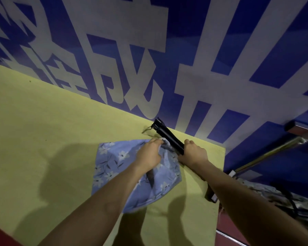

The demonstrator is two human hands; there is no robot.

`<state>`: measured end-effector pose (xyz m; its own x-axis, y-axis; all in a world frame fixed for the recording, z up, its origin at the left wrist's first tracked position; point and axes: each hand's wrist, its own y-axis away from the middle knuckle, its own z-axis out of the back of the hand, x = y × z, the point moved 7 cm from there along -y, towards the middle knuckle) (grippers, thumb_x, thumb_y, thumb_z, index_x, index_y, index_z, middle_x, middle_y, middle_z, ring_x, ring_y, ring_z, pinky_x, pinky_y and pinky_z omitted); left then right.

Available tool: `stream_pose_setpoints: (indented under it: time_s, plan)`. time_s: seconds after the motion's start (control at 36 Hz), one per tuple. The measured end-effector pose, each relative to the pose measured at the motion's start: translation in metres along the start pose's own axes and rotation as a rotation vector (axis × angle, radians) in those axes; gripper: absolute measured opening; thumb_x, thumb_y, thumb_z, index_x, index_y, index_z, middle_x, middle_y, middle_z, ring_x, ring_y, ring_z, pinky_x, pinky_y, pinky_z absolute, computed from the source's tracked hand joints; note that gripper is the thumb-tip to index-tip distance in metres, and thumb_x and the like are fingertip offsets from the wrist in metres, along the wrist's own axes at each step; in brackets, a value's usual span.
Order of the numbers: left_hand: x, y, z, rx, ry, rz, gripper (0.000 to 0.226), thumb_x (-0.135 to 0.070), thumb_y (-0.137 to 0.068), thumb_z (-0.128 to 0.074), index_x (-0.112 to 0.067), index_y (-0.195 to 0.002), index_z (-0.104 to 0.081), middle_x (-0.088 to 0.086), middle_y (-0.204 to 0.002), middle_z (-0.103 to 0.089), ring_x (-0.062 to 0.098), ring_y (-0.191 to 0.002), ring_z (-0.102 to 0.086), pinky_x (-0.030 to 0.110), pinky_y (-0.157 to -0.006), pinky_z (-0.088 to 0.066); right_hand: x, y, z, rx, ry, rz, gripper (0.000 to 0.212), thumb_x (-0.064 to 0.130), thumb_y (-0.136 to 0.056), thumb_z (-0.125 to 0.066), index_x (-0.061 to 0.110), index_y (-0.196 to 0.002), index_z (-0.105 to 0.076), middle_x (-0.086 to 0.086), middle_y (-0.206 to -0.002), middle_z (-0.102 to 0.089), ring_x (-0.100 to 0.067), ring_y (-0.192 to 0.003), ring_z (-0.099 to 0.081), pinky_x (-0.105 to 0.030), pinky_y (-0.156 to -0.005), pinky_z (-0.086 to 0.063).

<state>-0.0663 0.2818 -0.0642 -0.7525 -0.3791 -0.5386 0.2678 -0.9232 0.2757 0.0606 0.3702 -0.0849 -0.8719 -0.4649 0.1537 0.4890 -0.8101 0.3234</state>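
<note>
A blue cloth bag with white flowers [114, 167] lies on the yellow table [43, 121]. My left hand [148, 153] grips the bag's bunched top edge. My right hand [193, 153] is wrapped round a black folded tripod-like rod [164, 133], which points up and left towards the wall. Its lower end sits at the bag's opening; how far it is inside is hidden by my hands. A thin cord loop [147, 130] hangs from the rod's far tip onto the table.
A blue wall with large white characters [185, 59] stands right behind the table. The table's right edge [220, 174] is close to my right forearm. Metal bars [267, 153] and patterned cloth [274, 194] lie lower right. A dark object [210, 194] sits under my right forearm.
</note>
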Motion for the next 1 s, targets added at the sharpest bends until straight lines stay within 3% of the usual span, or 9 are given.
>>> stream_pose_setpoints:
  time_s: [0.11,0.22,0.39,0.58,0.69,0.83,0.92,1.0]
  plan:
    - [-0.010,0.014,0.006,-0.027,0.035,-0.017,0.053,-0.004,-0.092,-0.051,-0.012,-0.143,-0.037,0.006,-0.149,-0.036,0.029,-0.130,-0.043,0.041,-0.097,-0.044,-0.002,0.027,0.015,-0.064,-0.087,0.005,0.049,0.035,-0.083,-0.063,0.015,-0.119,-0.038,-0.009,-0.112,-0.056,-0.031,-0.096,-0.061,-0.041,-0.077,-0.053]
    - [-0.019,0.027,0.015,-0.056,0.051,-0.028,0.055,-0.003,-0.091,-0.052,-0.013,-0.142,-0.037,0.008,-0.146,-0.038,0.031,-0.127,-0.044,0.041,-0.094,-0.046,-0.004,0.053,0.031,-0.119,-0.194,0.006,0.050,0.032,-0.079,-0.066,0.017,-0.118,-0.037,-0.008,-0.111,-0.058,-0.031,-0.093,-0.060,-0.033,-0.066,-0.042]
    - [-0.030,0.050,0.024,-0.067,0.057,-0.044,0.059,-0.002,-0.088,-0.054,-0.013,-0.143,-0.034,0.009,-0.144,-0.038,0.029,-0.129,-0.041,0.036,-0.094,-0.042,-0.013,0.094,0.053,-0.231,-0.289,-0.039,0.045,0.030,-0.083,-0.062,0.015,-0.120,-0.041,-0.009,-0.106,-0.062,-0.025,-0.081,-0.055,-0.026,-0.057,-0.038]
    - [-0.037,0.068,0.019,-0.023,0.028,-0.053,0.080,0.006,-0.086,-0.050,-0.011,-0.151,-0.008,0.006,-0.156,-0.016,0.028,-0.141,-0.026,0.036,-0.103,-0.039,-0.017,0.133,0.063,-0.279,-0.214,-0.022,0.041,0.029,-0.083,-0.059,0.020,-0.119,-0.042,-0.006,-0.105,-0.064,-0.026,-0.087,-0.060,-0.030,-0.065,-0.044]
    - [-0.035,0.076,0.015,0.021,0.031,-0.023,0.084,0.006,-0.084,-0.051,-0.009,-0.152,-0.003,0.005,-0.158,-0.008,0.027,-0.144,-0.021,0.037,-0.108,-0.037,-0.013,0.152,0.068,-0.308,-0.180,0.019,0.042,0.028,-0.086,-0.058,0.020,-0.123,-0.042,-0.004,-0.106,-0.063,-0.025,-0.088,-0.058,-0.024,-0.055,-0.031]
    - [-0.029,0.087,0.018,0.026,0.024,0.022,0.085,0.004,-0.085,-0.053,-0.011,-0.152,-0.004,0.006,-0.158,-0.011,0.030,-0.141,-0.027,0.040,-0.107,-0.040,-0.020,0.172,0.076,-0.417,-0.260,0.020,0.032,0.026,-0.082,-0.059,0.017,-0.109,-0.044,-0.001,-0.090,-0.058,-0.024,-0.077,-0.057,-0.032,-0.063,-0.045]
    - [-0.029,0.090,0.027,-0.030,0.065,0.016,0.085,0.005,-0.083,-0.055,-0.013,-0.152,-0.008,0.006,-0.157,-0.016,0.030,-0.138,-0.032,0.039,-0.103,-0.042,-0.024,0.179,0.082,-0.446,-0.289,0.012,0.033,0.025,-0.082,-0.059,0.018,-0.108,-0.042,0.000,-0.087,-0.054,-0.023,-0.075,-0.054,-0.030,-0.063,-0.044]
    - [-0.032,0.095,0.037,-0.082,0.099,-0.008,0.085,0.006,-0.082,-0.055,-0.017,-0.152,-0.011,0.003,-0.156,-0.019,0.031,-0.135,-0.035,0.040,-0.098,-0.044,-0.023,0.183,0.081,-0.402,-0.246,0.028,0.038,0.027,-0.082,-0.059,0.021,-0.115,-0.043,-0.001,-0.093,-0.059,-0.024,-0.082,-0.059,-0.034,-0.069,-0.051]
